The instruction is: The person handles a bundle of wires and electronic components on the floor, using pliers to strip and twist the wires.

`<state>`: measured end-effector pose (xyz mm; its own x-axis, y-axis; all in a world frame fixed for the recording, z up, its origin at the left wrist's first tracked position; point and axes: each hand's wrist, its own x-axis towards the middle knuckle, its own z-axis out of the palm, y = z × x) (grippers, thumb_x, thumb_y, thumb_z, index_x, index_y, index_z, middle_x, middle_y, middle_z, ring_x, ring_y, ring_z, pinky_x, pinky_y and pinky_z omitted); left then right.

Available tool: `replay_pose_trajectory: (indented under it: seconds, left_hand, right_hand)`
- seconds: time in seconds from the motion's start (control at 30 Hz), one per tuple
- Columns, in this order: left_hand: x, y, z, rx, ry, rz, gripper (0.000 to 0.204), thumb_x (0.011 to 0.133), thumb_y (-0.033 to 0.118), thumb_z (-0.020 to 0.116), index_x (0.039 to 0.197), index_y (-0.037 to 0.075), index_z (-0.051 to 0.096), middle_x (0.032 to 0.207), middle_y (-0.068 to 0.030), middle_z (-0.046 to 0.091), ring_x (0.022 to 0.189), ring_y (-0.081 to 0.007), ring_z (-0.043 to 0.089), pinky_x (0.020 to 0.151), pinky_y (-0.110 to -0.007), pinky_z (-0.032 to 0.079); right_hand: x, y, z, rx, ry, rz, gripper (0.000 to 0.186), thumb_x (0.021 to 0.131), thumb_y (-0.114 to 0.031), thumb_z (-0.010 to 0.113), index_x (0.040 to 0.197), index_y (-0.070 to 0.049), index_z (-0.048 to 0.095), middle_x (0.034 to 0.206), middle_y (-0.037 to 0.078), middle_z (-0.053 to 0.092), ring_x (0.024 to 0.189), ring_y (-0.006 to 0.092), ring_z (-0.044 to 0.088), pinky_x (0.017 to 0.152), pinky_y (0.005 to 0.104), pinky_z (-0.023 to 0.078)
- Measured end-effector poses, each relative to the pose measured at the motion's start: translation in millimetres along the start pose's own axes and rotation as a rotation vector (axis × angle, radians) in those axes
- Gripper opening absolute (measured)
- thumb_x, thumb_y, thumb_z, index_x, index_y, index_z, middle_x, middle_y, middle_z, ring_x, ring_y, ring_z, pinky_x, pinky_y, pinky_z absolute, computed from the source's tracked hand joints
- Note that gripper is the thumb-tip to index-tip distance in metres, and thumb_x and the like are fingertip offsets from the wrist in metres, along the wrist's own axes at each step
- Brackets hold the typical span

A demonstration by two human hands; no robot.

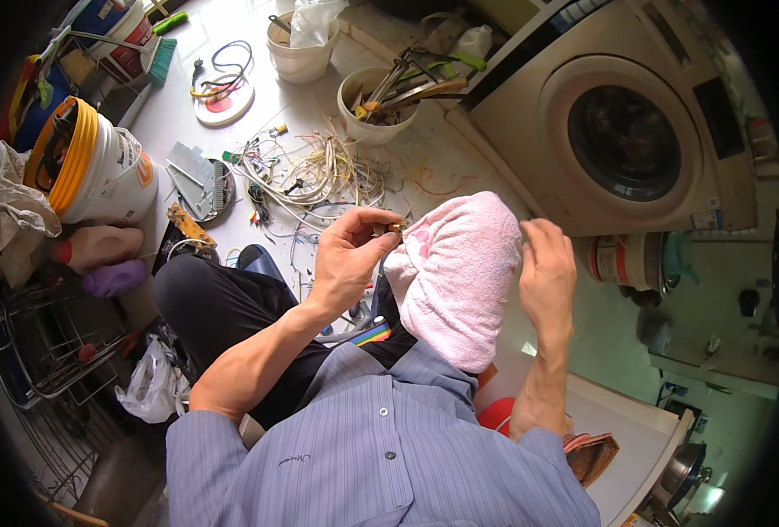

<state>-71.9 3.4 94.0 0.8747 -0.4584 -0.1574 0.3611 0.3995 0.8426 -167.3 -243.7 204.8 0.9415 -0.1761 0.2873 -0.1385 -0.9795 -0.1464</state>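
My left hand (pixel 347 255) pinches a small brass-coloured metal piece (pixel 396 227) between thumb and fingertips, beside the upper left edge of a pink towel (pixel 460 272). The piece is too small to name exactly. That towel lies draped over my right knee. On its other side my right hand (pixel 547 268) is raised, fingers loosely bent and apart, with nothing seen in them. Ahead of my left hand, a tangled heap of cables and wires (pixel 323 176) is spread on the floor.
A white bucket (pixel 367 127) of tools and a bucket (pixel 297 57) with a plastic bag stand ahead. On the right is a front-loading washing machine (pixel 618 140). A large white bucket (pixel 117 176), bottles (pixel 115 279) and a wire rack (pixel 55 342) stand left. Metal parts (pixel 198 180) lie nearer.
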Motion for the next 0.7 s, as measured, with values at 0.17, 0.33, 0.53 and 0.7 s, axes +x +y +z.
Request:
replay_pose_trajectory:
  seconds: [0.17, 0.33, 0.53, 0.7]
  left_hand:
    - [0, 1, 1, 0.057, 0.008, 0.027, 0.025, 0.092, -0.008, 0.067, 0.117, -0.003, 0.064, 0.114, -0.0089, 0.071, 0.102, -0.0126, 0.068, 0.093, -0.028, 0.056]
    - [-1, -1, 2, 0.045, 0.019, 0.120, 0.025, 0.091, -0.005, 0.071, 0.115, -0.001, 0.067, 0.105, -0.0052, 0.072, 0.093, -0.0082, 0.067, 0.084, -0.023, 0.054]
    - [-1, 3, 1, 0.124, -0.031, 0.210, 0.027, 0.089, -0.006, 0.072, 0.115, -0.001, 0.068, 0.109, -0.0052, 0.070, 0.094, -0.0088, 0.066, 0.084, -0.023, 0.055]
    - [-3, 8, -1, 0.118, -0.089, 0.146, 0.029, 0.091, -0.010, 0.067, 0.119, -0.003, 0.066, 0.124, -0.0082, 0.065, 0.108, -0.0121, 0.063, 0.094, -0.025, 0.051]
  right_hand:
    - [23, -68, -6, 0.649, -0.040, 0.193, 0.029, 0.090, -0.005, 0.068, 0.119, -0.001, 0.068, 0.119, 0.018, 0.066, 0.092, 0.0302, 0.069, 0.077, 0.0362, 0.056]
    - [26, -89, 42, 0.724, -0.256, 0.046, 0.025, 0.090, -0.010, 0.071, 0.114, -0.001, 0.070, 0.104, 0.018, 0.071, 0.079, 0.0238, 0.070, 0.067, 0.0346, 0.055]
    - [21, -84, 62, 0.849, -0.248, 0.147, 0.011, 0.091, -0.007, 0.070, 0.096, 0.001, 0.073, 0.075, 0.011, 0.071, 0.065, 0.0163, 0.066, 0.061, 0.0303, 0.051]
    - [22, -83, 60, 0.874, -0.232, 0.155, 0.007, 0.089, -0.005, 0.071, 0.094, 0.001, 0.073, 0.076, 0.010, 0.071, 0.065, 0.0139, 0.065, 0.060, 0.0280, 0.050]
